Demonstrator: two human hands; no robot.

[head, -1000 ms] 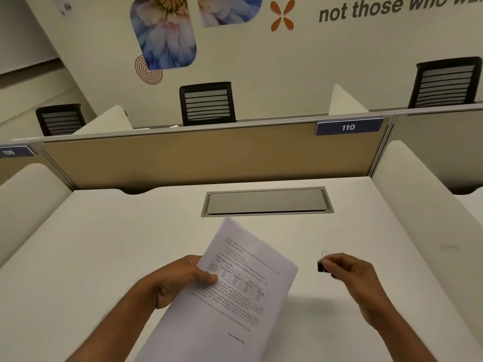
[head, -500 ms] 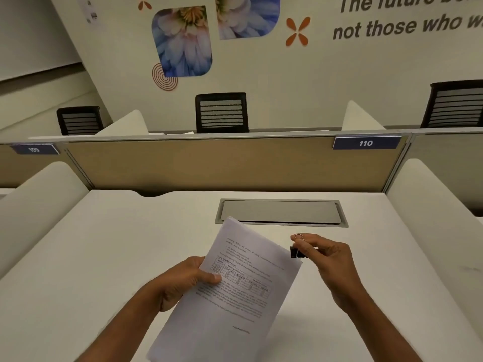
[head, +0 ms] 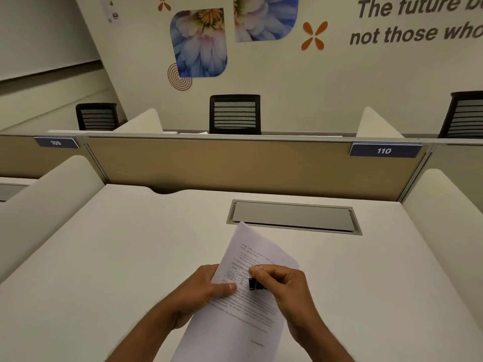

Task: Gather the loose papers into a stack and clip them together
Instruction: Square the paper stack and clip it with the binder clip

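Left hand (head: 201, 291), head view: it is grasping the stack of white printed paper sheets (head: 245, 317) by the stack's left edge. The thumb is lying flat across the printed face and the other fingers are curling underneath.

Right hand (head: 285, 286): it is pinching the small black metal binder clip (head: 254, 284) between thumb and curled fingers. It is reaching over the stack from the right, and the forearm is crossing the near right corner of the sheets.

Binder clip: it is sitting over the printed face of the papers, just right of the left thumb. Its silver wire loop is sticking up above the right fingertips. Whether its mouth is biting the sheets or only hovering over them, I cannot tell.

Papers: they are being held tilted above the desk, with the far corner pointing toward the cable hatch and the near end running out of the bottom of the frame. Text and a small table are showing on the top sheet.

Desk: the white flat desktop (head: 104, 257) is lying under both hands, with white curved side dividers at left and right. The grey rectangular cable hatch (head: 292, 216) is sitting at the far middle, beyond the papers.

Beyond the desk: the tan partition panel (head: 209, 165) is carrying a blue number plate reading 110 (head: 384, 150) at its right end. A black mesh-backed office chair (head: 234, 114) is standing behind it.
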